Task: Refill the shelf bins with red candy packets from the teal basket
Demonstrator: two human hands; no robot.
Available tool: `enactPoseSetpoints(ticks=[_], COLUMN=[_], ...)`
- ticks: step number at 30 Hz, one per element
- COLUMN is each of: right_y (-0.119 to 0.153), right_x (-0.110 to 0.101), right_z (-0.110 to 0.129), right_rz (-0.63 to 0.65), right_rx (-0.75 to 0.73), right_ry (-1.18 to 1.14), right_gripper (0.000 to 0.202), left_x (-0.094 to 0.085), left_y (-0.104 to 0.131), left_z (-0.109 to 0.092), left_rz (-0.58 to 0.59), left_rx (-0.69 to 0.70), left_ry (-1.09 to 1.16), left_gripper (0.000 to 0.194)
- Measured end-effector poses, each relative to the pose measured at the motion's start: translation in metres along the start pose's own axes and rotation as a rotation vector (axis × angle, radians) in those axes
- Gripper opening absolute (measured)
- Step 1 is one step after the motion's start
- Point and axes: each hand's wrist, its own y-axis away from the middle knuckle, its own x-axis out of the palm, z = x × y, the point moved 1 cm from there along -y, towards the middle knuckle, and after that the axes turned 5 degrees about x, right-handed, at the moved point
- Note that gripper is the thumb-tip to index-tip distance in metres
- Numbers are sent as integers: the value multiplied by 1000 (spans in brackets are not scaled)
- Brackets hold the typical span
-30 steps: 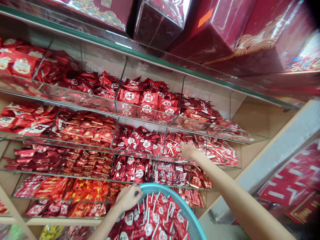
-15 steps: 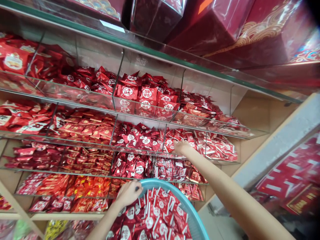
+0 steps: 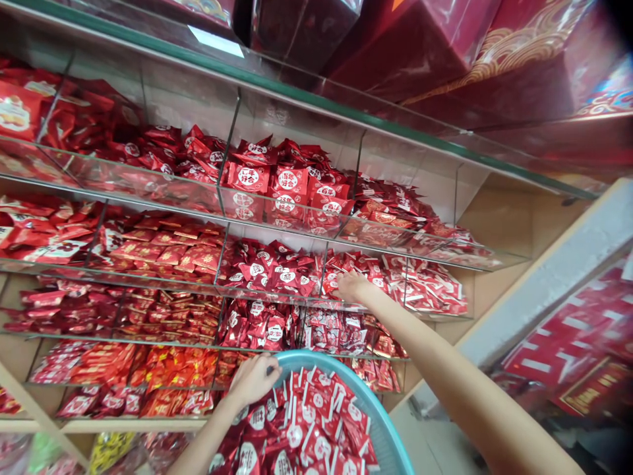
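Note:
My left hand (image 3: pixel 254 379) is closed on the upper left rim of a blue plastic basket (image 3: pixel 363 376). Inside the basket lie many small red packets (image 3: pixel 316 402) with white labels and edges. My right hand (image 3: pixel 352 285) reaches over the glass front of a shelf compartment and touches the red-and-white packets (image 3: pixel 378 282) in it. Its fingertips point down among the packets and are partly hidden and blurred, so I cannot see whether they grip one.
Glass shelves (image 3: pixel 163 191) with dividers hold red packets in several rows. Large dark red gift boxes (image 3: pixel 415 46) stand on the top shelf. A wooden side panel (image 3: pixel 529 264) bounds the shelves at the right, with red printed goods (image 3: pixel 568 330) beyond it.
My right hand has shifted slightly left and down within the same compartment. My left hand and the basket have stayed almost where they were; the camera view has moved a little.

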Motion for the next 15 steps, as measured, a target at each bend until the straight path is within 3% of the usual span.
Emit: enactPoseSetpoints(ticks=[6, 12, 15], right_y=[5, 3, -1], right_x=[-4, -12, -16], right_z=[-2, -12, -19], right_rz=[11, 45, 81], right_rx=[1, -87, -157], right_ry=[-6, -30, -87], right_gripper=[59, 77, 61], left_x=[0, 1, 2], left_y=[0, 0, -1], left_z=[0, 1, 1], left_rz=[7, 4, -1], left_rx=[6, -6, 4], left_ry=[5, -10, -5], left_gripper=[31, 30, 30])
